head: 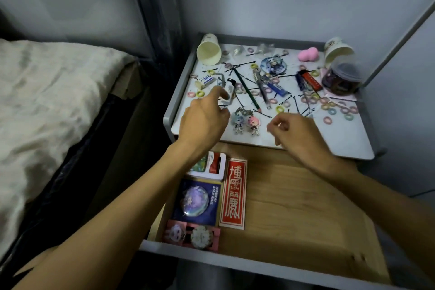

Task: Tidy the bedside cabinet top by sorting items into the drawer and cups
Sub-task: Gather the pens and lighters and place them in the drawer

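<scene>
The cabinet top [341,141] is a white surface with a grey rim, littered with pastel hair rings, black hairpins, pens, a green pencil [246,88] and two figure keychains [246,122]. My left hand [204,120] reaches over its left side, with forefinger and thumb pinching the end of a clear plastic case [227,93]. My right hand [297,133] hovers over the front edge with fingers loosely curled and nothing visible in them. One paper cup [209,52] lies on its side at the back left, and a second cup [337,50] lies at the back right. Below, the wooden drawer [294,207] stands open.
In the drawer's left part lie a red card [233,194], a blue badge card [196,200], a pink card [191,235] and a white box [211,166]. A clear jar [341,76] and a pink sponge [307,53] stand at the back right. A bed [47,106] lies to the left.
</scene>
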